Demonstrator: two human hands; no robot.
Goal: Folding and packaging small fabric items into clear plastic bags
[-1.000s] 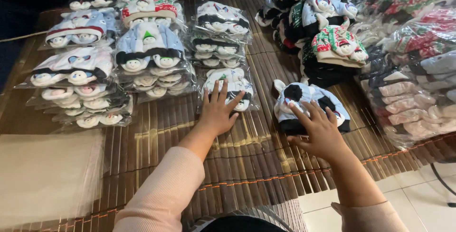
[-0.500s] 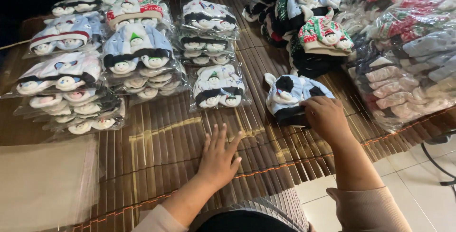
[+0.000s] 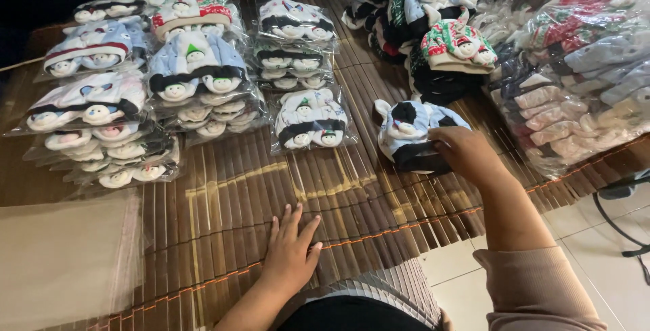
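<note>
Resting flat with fingers spread, the left hand (image 3: 290, 250) is pressed on the bamboo mat (image 3: 223, 195), holding nothing. A loose blue hat (image 3: 413, 134) with animal faces is gripped by the right hand (image 3: 467, 155), just right of the bagged hats (image 3: 311, 119). Many hats are already bagged and stacked; an unbagged pile (image 3: 433, 26) is left, and empty clear bags (image 3: 64, 263) are waiting.

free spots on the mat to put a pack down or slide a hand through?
Bare bamboo mat lies between the bagged hat stacks and the left hand, which lies flat on it. A narrower lane runs between the single bagged pack and the loose hat under the right hand. Top and right are crowded; clear bags fill the lower left.
</note>
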